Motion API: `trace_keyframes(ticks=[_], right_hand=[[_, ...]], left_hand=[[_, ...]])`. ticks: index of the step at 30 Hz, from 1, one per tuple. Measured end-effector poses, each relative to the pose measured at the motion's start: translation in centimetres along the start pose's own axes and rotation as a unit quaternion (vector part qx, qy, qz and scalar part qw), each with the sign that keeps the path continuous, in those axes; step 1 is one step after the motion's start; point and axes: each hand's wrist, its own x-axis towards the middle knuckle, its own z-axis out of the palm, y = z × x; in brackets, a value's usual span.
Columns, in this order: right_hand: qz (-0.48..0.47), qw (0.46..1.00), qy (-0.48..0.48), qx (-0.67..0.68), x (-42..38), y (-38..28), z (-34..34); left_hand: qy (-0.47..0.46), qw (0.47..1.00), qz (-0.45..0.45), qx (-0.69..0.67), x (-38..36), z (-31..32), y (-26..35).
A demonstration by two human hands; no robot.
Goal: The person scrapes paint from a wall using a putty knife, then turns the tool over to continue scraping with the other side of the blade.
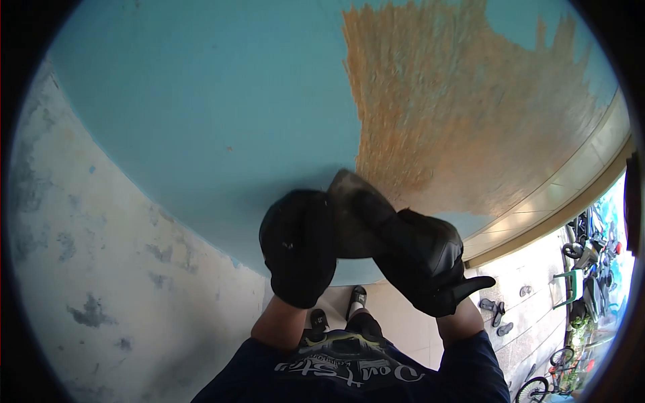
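Both my hands wear black gloves and meet in front of a painted turquoise surface (222, 101). My right hand (423, 262) is closed on a thin, dark flat scraper (346, 235), fingers across its face and thumb pointing out to the right. Against the scraper's left edge sits my left hand (297, 248), closed like a fist; what it holds, if anything, is hidden. The scraper's upper corner overlaps the lower left border of a brown, streaky coat (430, 107), which has a ragged edge over the turquoise.
A patchy whitish wall (154, 269) stands on the left. Beige trim (551, 195) borders the painted surface on the right. Beyond are sandals (494, 310), a green chair (570, 289), parked motorcycles (594, 269) and a bicycle (547, 383). My feet stand on pale floor tiles (403, 316).
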Motion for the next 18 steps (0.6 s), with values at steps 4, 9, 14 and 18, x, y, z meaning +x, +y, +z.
trace_keyframes(ticks=[4, 9, 14, 18], right_hand=[[0.056, 0.995, -0.076, 0.045, -3.9, -0.6, 1.0], [0.097, 0.991, -0.066, 0.068, -5.7, -0.1, 2.2], [0.090, 0.994, -0.039, 0.057, -4.8, 0.3, 1.5], [0.092, 0.994, -0.056, 0.035, -4.6, 0.6, 1.9]], left_hand=[[-0.072, 0.926, -0.288, -0.232, -3.0, -1.8, 1.7], [-0.178, 0.930, -0.264, -0.186, -4.4, -1.3, 1.8], [-0.163, 0.929, -0.269, -0.198, -4.3, 0.2, 1.5], [-0.183, 0.930, -0.259, -0.183, -4.2, 0.3, 1.0]])
